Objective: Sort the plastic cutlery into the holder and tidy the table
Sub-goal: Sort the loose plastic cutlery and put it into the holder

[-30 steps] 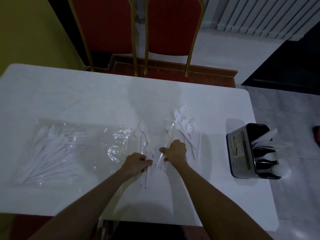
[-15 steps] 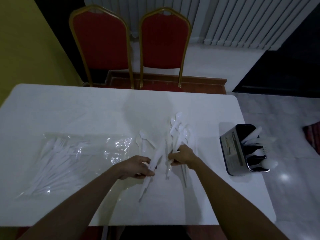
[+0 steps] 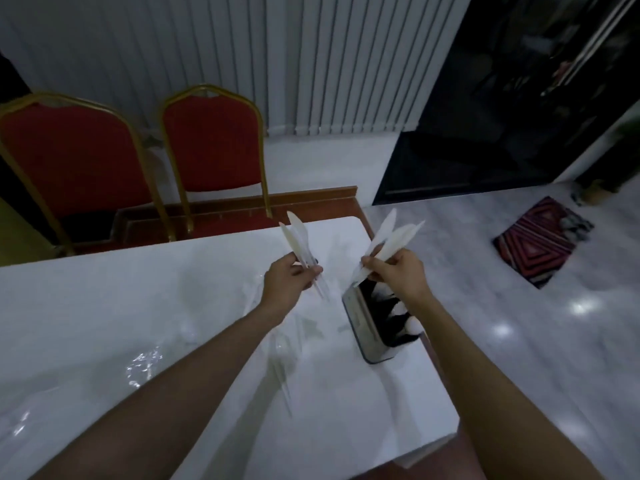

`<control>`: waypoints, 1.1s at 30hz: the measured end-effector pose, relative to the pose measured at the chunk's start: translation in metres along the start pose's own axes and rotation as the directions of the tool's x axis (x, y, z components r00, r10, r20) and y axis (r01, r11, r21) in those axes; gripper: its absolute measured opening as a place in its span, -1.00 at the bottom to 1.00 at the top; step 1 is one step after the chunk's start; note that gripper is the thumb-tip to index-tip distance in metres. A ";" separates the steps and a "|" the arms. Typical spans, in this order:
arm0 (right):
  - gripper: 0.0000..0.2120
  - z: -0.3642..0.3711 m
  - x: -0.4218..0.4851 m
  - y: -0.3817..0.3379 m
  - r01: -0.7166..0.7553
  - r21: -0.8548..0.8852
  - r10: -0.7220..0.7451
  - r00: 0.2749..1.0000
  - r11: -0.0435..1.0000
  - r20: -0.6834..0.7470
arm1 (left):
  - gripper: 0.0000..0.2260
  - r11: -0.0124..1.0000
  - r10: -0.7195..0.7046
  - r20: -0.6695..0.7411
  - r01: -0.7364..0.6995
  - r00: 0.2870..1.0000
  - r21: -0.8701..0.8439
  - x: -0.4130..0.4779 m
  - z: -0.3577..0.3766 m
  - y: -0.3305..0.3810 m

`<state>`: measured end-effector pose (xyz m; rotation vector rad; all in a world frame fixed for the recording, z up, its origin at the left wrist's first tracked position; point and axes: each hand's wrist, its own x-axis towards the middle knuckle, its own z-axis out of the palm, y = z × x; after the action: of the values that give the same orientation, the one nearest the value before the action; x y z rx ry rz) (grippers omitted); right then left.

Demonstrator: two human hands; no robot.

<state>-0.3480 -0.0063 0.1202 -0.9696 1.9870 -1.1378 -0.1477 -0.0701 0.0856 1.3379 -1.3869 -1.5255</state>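
My left hand [image 3: 289,282] grips a small bunch of white plastic knives [image 3: 298,239], blades pointing up, raised above the white table [image 3: 104,306]. My right hand [image 3: 398,271] grips another bunch of white plastic knives [image 3: 394,237], fanned upward, just over the far end of the black cutlery holder [image 3: 370,327]. The holder stands near the table's right edge and has white cutlery inside. More loose white cutlery [image 3: 284,358] lies blurred on the table below my left forearm.
A clear plastic bag [image 3: 145,365] lies on the table at the left. Two red chairs with gold frames [image 3: 214,143] stand behind the table. A patterned mat [image 3: 540,240] lies on the shiny floor to the right.
Both hands have lifted off the table, each with a bunch of knives, and moved right toward the holder. The camera has swung right and up.
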 end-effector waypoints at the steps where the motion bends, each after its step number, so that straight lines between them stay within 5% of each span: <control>1: -0.85 -0.010 0.004 0.005 -0.013 -0.002 0.013 0.999 1.000 -0.044 | -0.88 1.000 0.012 0.001 -0.012 1.000 -0.027 0.004 0.015 0.003; 4: -0.83 -0.035 0.017 0.028 -0.041 -0.168 0.024 0.994 0.985 -0.105 | -0.93 0.999 0.040 -0.015 -0.040 0.999 -0.019 0.012 0.067 0.003; 9: -0.75 -0.049 0.039 0.065 -0.045 -0.340 0.006 0.993 0.939 -0.116 | -0.85 0.947 0.109 -0.014 -0.100 0.994 0.307 0.017 0.121 -0.007; 14: -0.70 -0.050 0.048 0.065 0.096 -0.498 -0.060 0.994 0.862 0.087 | -0.84 0.839 0.158 0.192 -0.234 0.969 0.492 0.021 0.132 -0.023; 20: -0.76 -0.047 0.052 0.065 0.176 -0.527 -0.048 0.968 0.832 0.247 | -0.86 0.767 0.222 0.256 -0.331 0.941 0.550 0.017 0.129 -0.027; 25: -0.57 -0.057 0.052 0.063 0.316 -0.470 -0.121 0.909 0.824 0.399 | -0.72 0.829 0.199 0.209 -0.278 0.957 0.485 0.010 0.124 -0.027; 27: -0.50 -0.057 0.046 0.063 0.348 -0.442 -0.175 0.906 0.827 0.386 | -0.69 0.839 0.194 0.204 -0.270 0.960 0.473 0.009 0.122 -0.028; 31: -0.74 -0.049 0.033 0.072 0.349 -0.383 -0.290 0.935 0.855 0.205 | -0.68 0.831 0.202 0.214 -0.283 0.956 0.479 0.005 0.115 -0.032; 33: -0.71 -0.045 0.034 0.078 0.344 -0.422 -0.307 0.939 0.839 0.155 | -0.65 0.833 0.202 0.215 -0.283 0.956 0.476 0.004 0.112 -0.034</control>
<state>-0.4240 0.0120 0.0640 -1.6187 2.1108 -0.7979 -0.2506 -0.0353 0.0417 1.2815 -2.0756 -1.1542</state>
